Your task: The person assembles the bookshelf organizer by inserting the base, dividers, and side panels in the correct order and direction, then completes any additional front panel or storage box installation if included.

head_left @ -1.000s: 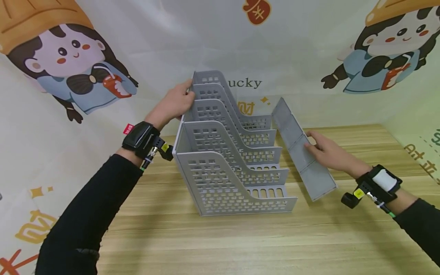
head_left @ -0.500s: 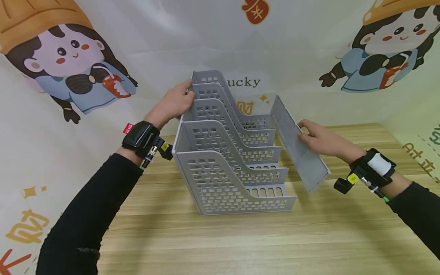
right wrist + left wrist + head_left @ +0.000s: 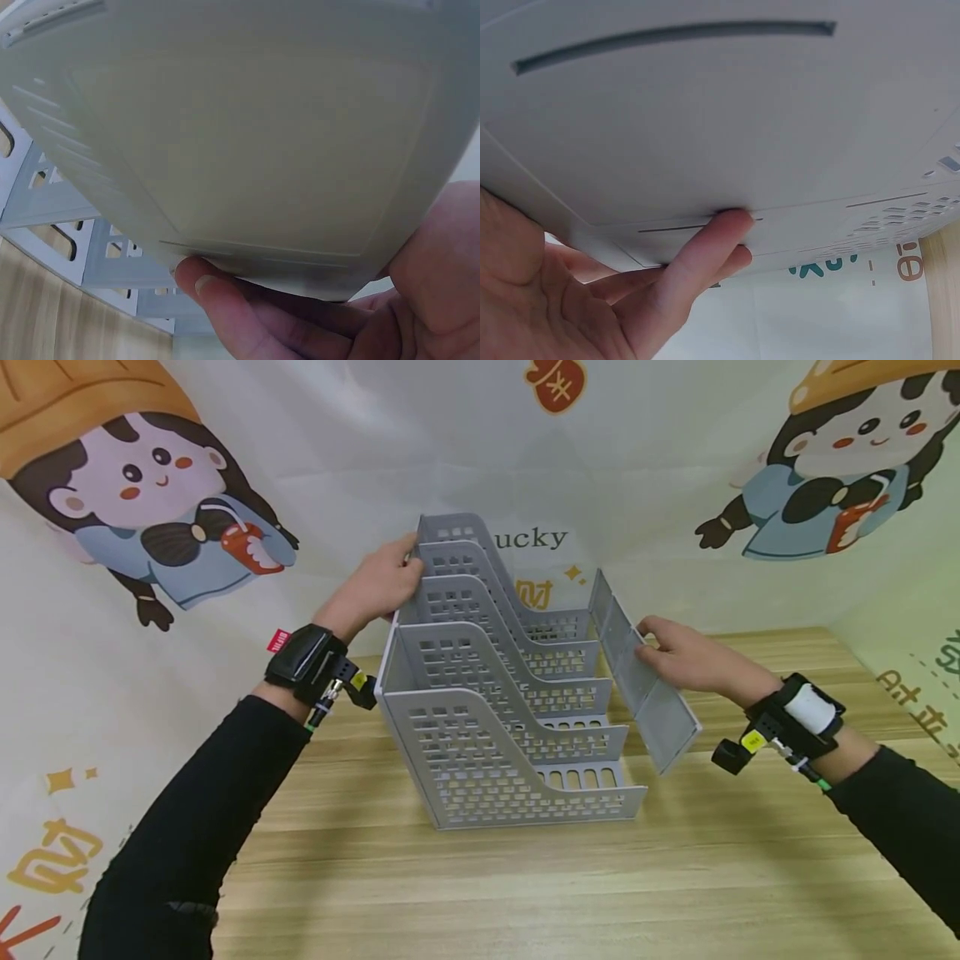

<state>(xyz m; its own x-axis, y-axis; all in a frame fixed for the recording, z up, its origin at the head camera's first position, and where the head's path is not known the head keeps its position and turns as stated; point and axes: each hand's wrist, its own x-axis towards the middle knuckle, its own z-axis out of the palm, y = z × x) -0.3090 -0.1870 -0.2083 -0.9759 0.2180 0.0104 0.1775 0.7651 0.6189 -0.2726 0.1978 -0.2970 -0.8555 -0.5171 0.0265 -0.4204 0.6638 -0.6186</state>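
A grey plastic file rack [image 3: 525, 760] with several perforated dividers stands on the table in the head view. At its upper left back edge, my left hand [image 3: 378, 578] grips the rack; the left wrist view shows the fingers [image 3: 712, 244] against its smooth back wall [image 3: 727, 135]. To the rack's right, my right hand [image 3: 686, 652] holds a long grey panel [image 3: 637, 677] by its outer long edge, tilted beside the open front ends of the dividers. The right wrist view has fingers [image 3: 232, 307] curled under the panel's edge, with the rack's slotted parts behind.
The wooden table [image 3: 525, 893] reaches forward and to both sides of the rack. Behind it hangs a white backdrop [image 3: 637, 468] with cartoon figures and lettering. A wrist camera [image 3: 731, 756] on my right arm sits low near the panel's near end.
My right hand has moved left with the panel, bringing it closer to the rack's front ends and raising its near end a little. My left hand and the rack have stayed put.
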